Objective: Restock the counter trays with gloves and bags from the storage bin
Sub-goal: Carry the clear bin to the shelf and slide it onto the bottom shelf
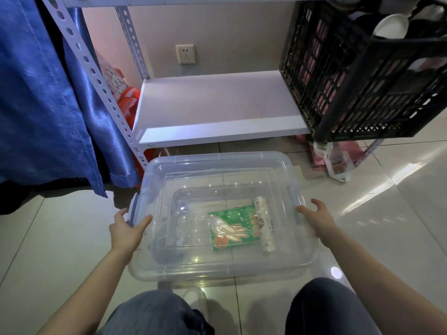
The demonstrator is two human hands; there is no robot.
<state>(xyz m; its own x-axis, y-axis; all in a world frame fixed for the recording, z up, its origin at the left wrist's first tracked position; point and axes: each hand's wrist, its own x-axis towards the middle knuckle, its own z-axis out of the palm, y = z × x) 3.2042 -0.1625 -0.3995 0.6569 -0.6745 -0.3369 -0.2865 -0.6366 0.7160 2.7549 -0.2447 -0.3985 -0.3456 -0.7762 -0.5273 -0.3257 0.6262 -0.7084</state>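
Blue curtain (48, 93) hangs at far left, white metal shelf (217, 100) behind, tiled floor (60, 238) under everything.

Your left hand (128, 229) is on the left edge of the storage bin (217, 160). Thumb on top, fingers curled round the outside, gripping the left latch (133, 209).

The bin is clear plastic and sits on the floor in front of the shelf, between your knees and the shelf's front edge. The lid looks to be on.

Inside, in the right half of the bin floor, is the green glove pack (233, 228). It lies flat, long axis roughly near-to-far, slightly skewed. The bag roll (264, 226) lies just beside its right edge, touching or nearly so. Its axis also runs near-to-far, with the far end leaning a little left.

Your right hand (318, 220) is at the bin's right edge. Fingers are spread and loosely bent and hold nothing. The thumb is at the rim by the right latch (296, 201), contact unclear.

Black crate (362, 81) is on the shelf's right end, overhanging.

Key relation: both items lie right of centre, so the right hand is nearer. They sit inward and left of its fingers, under the lid. Likely step is to unclip both latches and lift the lid. The right latch is not yet gripped. After that, reach in across the roll's length.
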